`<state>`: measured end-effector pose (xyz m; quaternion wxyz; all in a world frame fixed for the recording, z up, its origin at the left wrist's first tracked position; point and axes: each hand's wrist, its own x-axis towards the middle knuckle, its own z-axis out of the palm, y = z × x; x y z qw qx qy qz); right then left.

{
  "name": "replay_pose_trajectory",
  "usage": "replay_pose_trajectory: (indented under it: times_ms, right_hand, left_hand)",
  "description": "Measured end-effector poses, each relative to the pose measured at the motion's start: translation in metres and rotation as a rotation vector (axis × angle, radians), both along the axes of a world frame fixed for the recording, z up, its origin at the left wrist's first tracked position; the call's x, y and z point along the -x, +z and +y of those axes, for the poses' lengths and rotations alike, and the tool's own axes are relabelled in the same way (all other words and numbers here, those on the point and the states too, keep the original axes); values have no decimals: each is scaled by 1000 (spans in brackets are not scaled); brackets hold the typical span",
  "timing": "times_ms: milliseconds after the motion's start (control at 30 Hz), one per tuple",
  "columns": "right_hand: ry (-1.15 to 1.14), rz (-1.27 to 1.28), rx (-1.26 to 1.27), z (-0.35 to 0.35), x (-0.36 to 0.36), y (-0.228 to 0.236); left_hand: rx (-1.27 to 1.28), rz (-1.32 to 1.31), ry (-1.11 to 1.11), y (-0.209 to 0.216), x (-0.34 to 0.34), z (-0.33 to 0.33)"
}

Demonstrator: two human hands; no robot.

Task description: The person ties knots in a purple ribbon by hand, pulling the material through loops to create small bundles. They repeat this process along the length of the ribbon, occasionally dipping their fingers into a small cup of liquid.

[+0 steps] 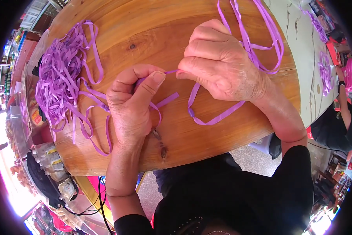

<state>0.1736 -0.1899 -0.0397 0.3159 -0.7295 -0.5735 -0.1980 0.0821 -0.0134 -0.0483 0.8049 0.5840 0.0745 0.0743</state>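
Note:
A narrow purple ribbon is stretched short and tight between my two hands over the wooden table. My left hand is closed, pinching it between thumb and curled forefinger; a cut tail hangs out beside that hand. The fingers of my right hand are folded into a fist around the other side of the ribbon. Beneath my right hand a loop of ribbon with a small knot lies on the wood. Left of my left hand sits a large tangled heap of purple ribbon, with knotted strands trailing toward my wrist.
Long ribbon loops lie at the far right of the wooden table. A white marble-patterned table adjoins it, bearing more ribbon bundles. Another person in dark clothing is there. Black cables hang below the left table edge.

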Motion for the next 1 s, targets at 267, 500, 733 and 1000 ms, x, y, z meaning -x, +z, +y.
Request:
replay_pose_trajectory:
  times_ms: [267, 500, 733, 1000]
  right_hand:
    - [10, -2, -38, 1, -4, -2]
    - [-73, 414, -59, 0, -3, -1]
    - [162, 821, -83, 26, 26, 3]
    - [616, 1598, -141, 32, 59, 14]
  left_hand:
    - [5, 57, 23, 2, -4, 6]
    - [225, -10, 16, 3, -3, 10]
    - [285, -111, -6, 34, 9, -8]
    - [418, -220, -91, 65, 14, -4]
